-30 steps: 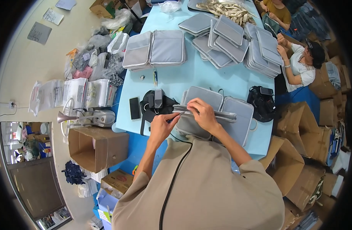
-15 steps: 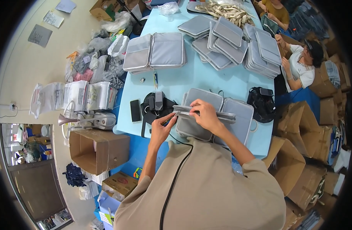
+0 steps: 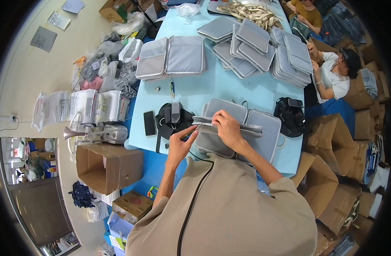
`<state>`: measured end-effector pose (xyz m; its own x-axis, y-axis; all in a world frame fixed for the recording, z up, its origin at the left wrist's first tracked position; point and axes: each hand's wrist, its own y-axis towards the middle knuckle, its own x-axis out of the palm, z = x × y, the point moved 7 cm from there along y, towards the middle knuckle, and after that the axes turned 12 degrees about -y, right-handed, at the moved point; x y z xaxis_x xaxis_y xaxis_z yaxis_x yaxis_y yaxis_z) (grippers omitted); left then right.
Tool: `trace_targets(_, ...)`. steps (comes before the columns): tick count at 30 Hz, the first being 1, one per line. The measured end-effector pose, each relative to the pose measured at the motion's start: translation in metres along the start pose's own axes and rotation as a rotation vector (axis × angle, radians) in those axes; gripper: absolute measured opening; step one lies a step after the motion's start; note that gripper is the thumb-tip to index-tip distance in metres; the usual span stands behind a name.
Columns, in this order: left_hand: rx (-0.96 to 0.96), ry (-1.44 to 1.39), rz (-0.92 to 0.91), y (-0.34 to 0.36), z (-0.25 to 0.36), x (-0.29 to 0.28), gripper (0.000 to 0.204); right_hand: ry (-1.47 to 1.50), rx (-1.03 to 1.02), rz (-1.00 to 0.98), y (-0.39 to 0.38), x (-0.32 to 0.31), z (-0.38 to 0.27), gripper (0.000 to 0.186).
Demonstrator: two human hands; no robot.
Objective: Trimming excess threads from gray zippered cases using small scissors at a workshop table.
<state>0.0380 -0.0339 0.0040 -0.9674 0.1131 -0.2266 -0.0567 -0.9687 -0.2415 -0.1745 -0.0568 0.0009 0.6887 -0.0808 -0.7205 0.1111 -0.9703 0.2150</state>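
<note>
Pale blue covers the long work table [image 3: 229, 91], which is crowded with stacks of grey padded cases [image 3: 255, 47] at its far end, while cardboard boxes [image 3: 108, 164] and bagged goods [image 3: 82, 106] are ranged along the floor beside it. At the near edge a grey padded case [image 3: 236, 128] is laid open and flat, its two halves spread side by side, with a folded flap or upper layer raised along the middle.

That raised edge is pinched by the right hand [image 3: 227, 128], whose fingers are curled down over it. A small dark tool [image 3: 188, 135] is gripped in the closed fingers of the left hand [image 3: 178, 147], its tip brought just beside the left end of the case; exactly what kind of tool it is cannot be told.

The case is judged to be light and soft, padded fabric that gives and flops when lifted, not fragile and not slippery. It is best taken by a seam or zip edge, where the cloth is stiffer.

A black pouch [image 3: 172, 117] and a dark phone [image 3: 149, 123] are seen just left of the case.
</note>
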Motion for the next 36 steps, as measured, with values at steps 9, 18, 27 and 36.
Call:
trace_targets(9, 0.166, 0.248, -0.073, 0.001, 0.018, 0.017, 0.034, -0.046, -0.037, -0.125, 0.009, 0.008, 0.002, 0.006)
trace_targets(18, 0.236, 0.396, -0.047, 0.001, 0.032, 0.016, 0.032, -0.068, -0.081, -0.118, 0.01, 0.005, -0.001, 0.007)
trace_targets(27, 0.209, 0.427, -0.065, 0.003, 0.03, 0.016, 0.031, -0.08, -0.091, -0.061, 0.007, 0.004, -0.008, 0.005)
trace_targets(36, 0.165, 0.368, -0.08, 0.009, 0.021, 0.014, 0.028, -0.003, -0.067, -0.022, 0.006, 0.004, -0.004, 0.005)
